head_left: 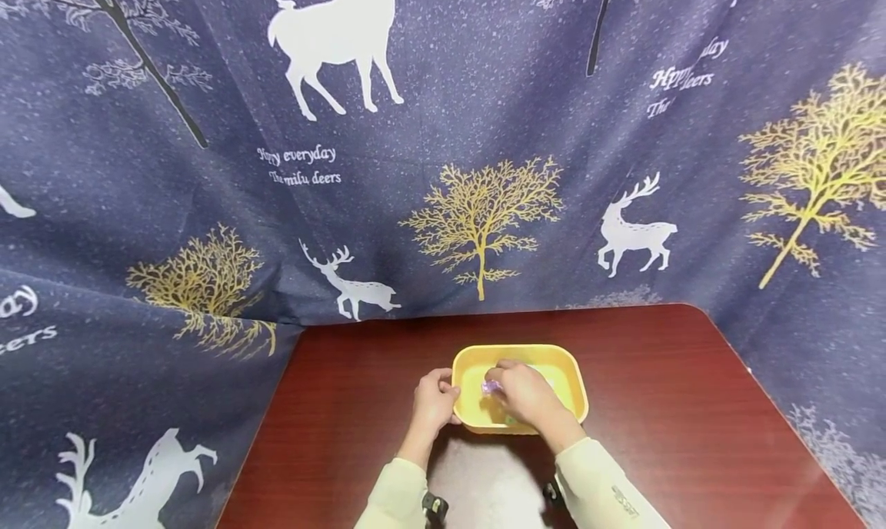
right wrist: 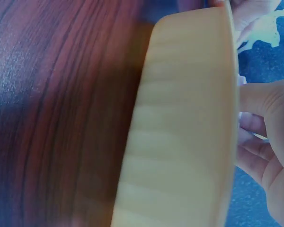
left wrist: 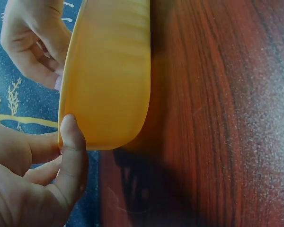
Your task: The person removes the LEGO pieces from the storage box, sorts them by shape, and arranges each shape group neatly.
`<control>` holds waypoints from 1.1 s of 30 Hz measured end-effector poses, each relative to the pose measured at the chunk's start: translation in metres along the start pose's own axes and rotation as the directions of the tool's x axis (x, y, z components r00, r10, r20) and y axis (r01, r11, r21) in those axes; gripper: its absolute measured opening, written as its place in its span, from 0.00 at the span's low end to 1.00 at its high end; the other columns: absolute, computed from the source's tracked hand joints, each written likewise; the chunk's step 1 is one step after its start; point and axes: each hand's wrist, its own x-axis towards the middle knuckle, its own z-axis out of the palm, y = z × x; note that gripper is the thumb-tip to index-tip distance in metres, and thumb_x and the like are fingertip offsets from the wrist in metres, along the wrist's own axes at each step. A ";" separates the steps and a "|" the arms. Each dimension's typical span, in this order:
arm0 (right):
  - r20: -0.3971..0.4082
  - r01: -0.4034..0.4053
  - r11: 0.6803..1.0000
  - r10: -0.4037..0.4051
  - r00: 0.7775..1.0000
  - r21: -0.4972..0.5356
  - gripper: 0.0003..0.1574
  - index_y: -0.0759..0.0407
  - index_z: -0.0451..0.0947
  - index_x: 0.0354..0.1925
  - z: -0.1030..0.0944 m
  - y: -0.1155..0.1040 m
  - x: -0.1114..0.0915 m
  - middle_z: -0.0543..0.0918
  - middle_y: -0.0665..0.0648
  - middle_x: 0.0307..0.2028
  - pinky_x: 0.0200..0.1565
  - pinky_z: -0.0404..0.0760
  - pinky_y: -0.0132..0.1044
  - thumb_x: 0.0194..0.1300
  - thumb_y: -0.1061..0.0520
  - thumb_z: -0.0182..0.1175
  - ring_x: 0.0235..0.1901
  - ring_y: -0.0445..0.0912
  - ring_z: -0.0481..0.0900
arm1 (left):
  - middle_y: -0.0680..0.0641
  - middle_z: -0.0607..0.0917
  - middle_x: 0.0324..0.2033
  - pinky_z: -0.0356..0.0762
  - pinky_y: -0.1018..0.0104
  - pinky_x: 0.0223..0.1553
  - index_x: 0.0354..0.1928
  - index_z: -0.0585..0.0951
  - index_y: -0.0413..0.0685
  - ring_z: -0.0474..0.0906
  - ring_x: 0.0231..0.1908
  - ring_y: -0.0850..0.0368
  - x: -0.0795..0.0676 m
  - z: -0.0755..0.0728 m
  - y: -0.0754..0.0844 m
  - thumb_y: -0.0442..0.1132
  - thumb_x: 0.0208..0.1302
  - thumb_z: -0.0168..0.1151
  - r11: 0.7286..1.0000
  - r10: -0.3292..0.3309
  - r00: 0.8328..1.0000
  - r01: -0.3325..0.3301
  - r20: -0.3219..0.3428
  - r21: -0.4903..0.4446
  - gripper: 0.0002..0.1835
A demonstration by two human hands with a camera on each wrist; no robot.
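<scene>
A yellow plastic basin (head_left: 515, 347) stands on the table. My left hand (head_left: 432, 400) pinches its rim at the left end; in the left wrist view the thumb (left wrist: 72, 135) lies against the outer wall. Reaching down into the basin, my right hand (head_left: 529, 397) holds a small, shiny purple piece (head_left: 490, 387) between thumb and fingers. What kind of thing it is, I cannot tell. Beneath that hand, a bit of green (head_left: 511, 420) shows at the near side of the basin. The right wrist view has the wall hiding the fingertips.
The table (head_left: 374, 352) is reddish-brown wood, with a bright glare at the front. Behind it hangs a dark blue cloth (head_left: 443, 114) printed with deer and trees. Pale sleeves (head_left: 398, 494) cover both forearms, and black straps (head_left: 434, 506) sit at the wrists.
</scene>
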 end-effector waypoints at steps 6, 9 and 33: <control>-0.051 0.054 0.999 -0.054 0.997 -0.004 0.11 0.50 0.86 0.36 -0.008 -0.007 -0.005 0.83 0.47 0.35 0.41 0.90 0.39 0.53 0.60 0.75 0.38 0.45 0.83 | 0.41 0.79 0.35 0.89 0.60 0.18 0.63 0.76 0.32 0.85 0.26 0.45 -0.002 -0.002 0.003 0.26 0.67 0.63 0.998 -0.048 0.999 0.049 0.021 -0.035 0.22; -0.060 0.062 0.998 -0.062 0.996 0.008 0.11 0.49 0.86 0.36 -0.012 -0.012 -0.008 0.83 0.46 0.34 0.39 0.89 0.38 0.54 0.60 0.75 0.37 0.43 0.82 | 0.39 0.79 0.37 0.90 0.61 0.19 0.62 0.76 0.30 0.85 0.27 0.45 -0.003 -0.003 0.005 0.25 0.67 0.62 0.996 -0.070 0.997 0.072 0.042 -0.050 0.21; -0.061 0.064 0.998 -0.063 0.996 0.020 0.11 0.45 0.88 0.40 -0.033 -0.042 -0.030 0.84 0.43 0.37 0.42 0.89 0.36 0.57 0.55 0.75 0.38 0.41 0.82 | 0.37 0.80 0.38 0.90 0.63 0.20 0.55 0.73 0.26 0.82 0.25 0.52 0.004 -0.006 0.007 0.27 0.70 0.59 0.974 -0.160 0.979 0.178 0.128 -0.141 0.15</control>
